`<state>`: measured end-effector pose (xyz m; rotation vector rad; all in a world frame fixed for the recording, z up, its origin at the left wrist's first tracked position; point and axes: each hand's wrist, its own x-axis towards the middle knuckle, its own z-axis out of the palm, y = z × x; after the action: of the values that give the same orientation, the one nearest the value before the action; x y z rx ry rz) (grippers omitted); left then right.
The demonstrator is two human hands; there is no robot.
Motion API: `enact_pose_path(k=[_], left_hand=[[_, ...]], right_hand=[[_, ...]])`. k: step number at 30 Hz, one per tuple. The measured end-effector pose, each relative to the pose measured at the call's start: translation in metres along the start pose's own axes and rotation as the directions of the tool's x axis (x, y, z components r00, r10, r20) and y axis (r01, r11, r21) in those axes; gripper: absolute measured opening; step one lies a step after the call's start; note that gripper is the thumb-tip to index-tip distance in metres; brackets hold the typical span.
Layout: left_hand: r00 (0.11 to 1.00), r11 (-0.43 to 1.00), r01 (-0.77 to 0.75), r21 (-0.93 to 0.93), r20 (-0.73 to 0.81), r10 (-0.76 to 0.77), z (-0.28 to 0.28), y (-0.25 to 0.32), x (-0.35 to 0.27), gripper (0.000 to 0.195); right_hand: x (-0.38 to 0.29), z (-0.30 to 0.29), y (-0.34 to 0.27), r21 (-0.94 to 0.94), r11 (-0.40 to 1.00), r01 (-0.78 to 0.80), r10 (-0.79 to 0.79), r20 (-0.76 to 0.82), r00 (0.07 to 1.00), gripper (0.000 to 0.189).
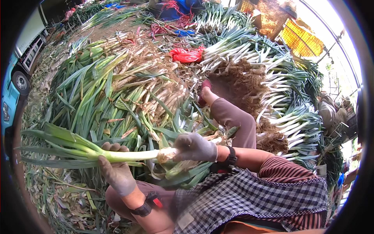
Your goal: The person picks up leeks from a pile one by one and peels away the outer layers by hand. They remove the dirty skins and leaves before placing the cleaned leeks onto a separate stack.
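A large leek lies level across the front, its green leaves fanning to the left and its white shaft pointing right. My left hand, in a grey knit glove, is wrapped around the shaft just below the leaves. Gloved as well, my right hand is at the root end, its fingers closed around the frayed base; the fingertips are partly hidden. Behind and under the leek spreads a big heap of untrimmed leeks with dry outer skins. Loose green leaves lie below my right hand.
Cleaner leeks with white shafts and brown roots form a curved row at the right. Red plastic lies at the top centre. Leaf scraps cover the ground at lower left. A truck stands at the far left. My bent leg extends between the piles.
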<state>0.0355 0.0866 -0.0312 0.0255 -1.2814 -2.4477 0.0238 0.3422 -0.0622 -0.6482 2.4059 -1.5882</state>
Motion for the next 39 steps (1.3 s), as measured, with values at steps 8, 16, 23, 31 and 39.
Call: enact_pose_path(k=[8, 16, 23, 31, 39], left_hand=[[0.997, 0.993, -0.056, -0.108, -0.055, 0.05, 0.009, -0.007, -0.001, 0.049], [0.954, 0.958, -0.261, -0.118, -0.184, 0.237, -0.039, 0.033, 0.006, 0.044], [0.879, 0.927, -0.374, -0.033, -0.332, 0.342, -0.08, 0.063, -0.01, 0.037], [0.84, 0.905, -0.424, 0.027, -0.363, 0.404, -0.103, 0.089, -0.043, 0.032], [0.708, 0.792, -0.588, 0.165, -0.369, 0.603, -0.127, 0.146, -0.07, 0.032]], right_hand=[[0.038, 0.024, -0.022, -0.328, 0.809, 0.487, -0.538, -0.082, 0.839, 0.03], [0.027, 0.004, -0.002, -0.397, 0.485, 0.779, -0.664, 0.413, 0.623, 0.011], [-0.009, -0.016, 0.037, -0.649, 0.341, 0.68, -0.182, 0.664, 0.725, 0.01], [-0.003, -0.024, 0.107, -0.868, 0.274, 0.415, 0.281, 0.485, 0.828, 0.009], [0.02, -0.054, 0.2, -0.999, 0.016, 0.045, 0.614, 0.046, 0.788, 0.018]])
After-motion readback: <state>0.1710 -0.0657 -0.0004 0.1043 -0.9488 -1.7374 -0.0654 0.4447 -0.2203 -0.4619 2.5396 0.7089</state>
